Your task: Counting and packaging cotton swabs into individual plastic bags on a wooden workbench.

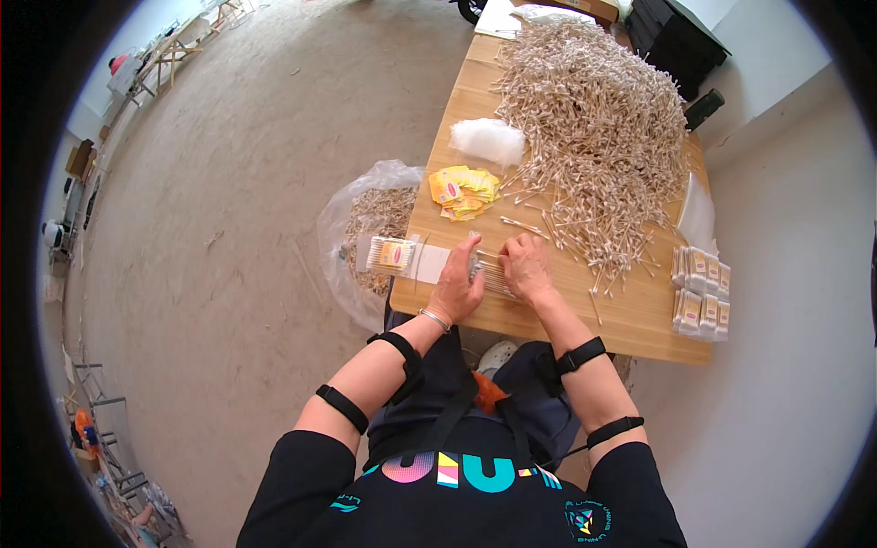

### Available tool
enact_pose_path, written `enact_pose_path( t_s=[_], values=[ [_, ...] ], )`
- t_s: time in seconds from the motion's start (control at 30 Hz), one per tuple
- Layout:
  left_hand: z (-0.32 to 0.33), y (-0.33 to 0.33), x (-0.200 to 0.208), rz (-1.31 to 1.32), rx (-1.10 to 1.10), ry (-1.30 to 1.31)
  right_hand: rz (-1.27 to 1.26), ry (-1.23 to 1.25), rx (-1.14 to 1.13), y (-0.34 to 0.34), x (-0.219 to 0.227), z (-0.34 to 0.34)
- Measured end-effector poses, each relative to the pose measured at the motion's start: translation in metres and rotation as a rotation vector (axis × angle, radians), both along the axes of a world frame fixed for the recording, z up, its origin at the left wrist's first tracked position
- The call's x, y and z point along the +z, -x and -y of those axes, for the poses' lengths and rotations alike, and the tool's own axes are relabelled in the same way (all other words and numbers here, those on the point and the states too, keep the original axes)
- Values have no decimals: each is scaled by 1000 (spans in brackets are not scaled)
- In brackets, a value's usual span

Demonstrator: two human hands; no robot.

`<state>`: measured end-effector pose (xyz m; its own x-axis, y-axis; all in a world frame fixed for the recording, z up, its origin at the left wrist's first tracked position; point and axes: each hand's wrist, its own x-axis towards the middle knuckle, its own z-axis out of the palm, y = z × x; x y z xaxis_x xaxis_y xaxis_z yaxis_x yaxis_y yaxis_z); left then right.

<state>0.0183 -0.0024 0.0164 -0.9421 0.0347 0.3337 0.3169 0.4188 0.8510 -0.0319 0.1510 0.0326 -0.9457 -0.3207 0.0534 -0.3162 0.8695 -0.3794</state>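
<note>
At the front of the wooden table, a row of cotton swabs (496, 277) lies between my two hands. My right hand (526, 268) has its fingers curled down on the swabs from the right. On their left, my left hand (457, 285) bends its thumb and fingers around a small whitish thing at the swab ends, mostly hidden. Beside the left hand lies a flat white strip (433, 264). A clear pack of swabs (391, 253) with a yellow label rests at that strip's left end. Several loose swabs (524, 226) lie just beyond my right hand.
A big heap of swabs (594, 119) covers the far table (438, 306). Yellow labels (463, 190) and clear bags (487, 142) lie at the left edge. Several filled packs (702, 290) stand at the right edge, near the wall. A plastic sack of swabs (331, 242) stands on the floor.
</note>
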Motion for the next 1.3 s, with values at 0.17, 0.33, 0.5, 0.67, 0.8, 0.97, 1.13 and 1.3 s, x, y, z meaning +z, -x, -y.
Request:
enact_pose_path(
  t_s=[0.17,0.33,0.5,0.67,0.8,0.97,1.13,1.3],
  values=[
    [2,6,-12,48,-10,-150,-67,171,-67,-14,-7,-8],
    [-1,15,-17,267,21,-651,-131,601,-338,-39,-21,-6],
    [-12,13,-15,262,38,-726,-62,961,-439,-45,-28,14],
    [-12,13,-20,249,6,-615,-57,970,-303,-33,-32,30],
    [-10,11,-20,250,7,-662,47,1001,-204,-34,-27,25],
    [-6,11,-25,282,8,-865,-149,190,25,-59,-11,23],
    [-10,14,-21,288,-24,-877,-79,-11,38,-52,-11,14],
    [-7,11,-20,274,-7,-821,-127,-133,73,-57,-10,14]
  ],
)
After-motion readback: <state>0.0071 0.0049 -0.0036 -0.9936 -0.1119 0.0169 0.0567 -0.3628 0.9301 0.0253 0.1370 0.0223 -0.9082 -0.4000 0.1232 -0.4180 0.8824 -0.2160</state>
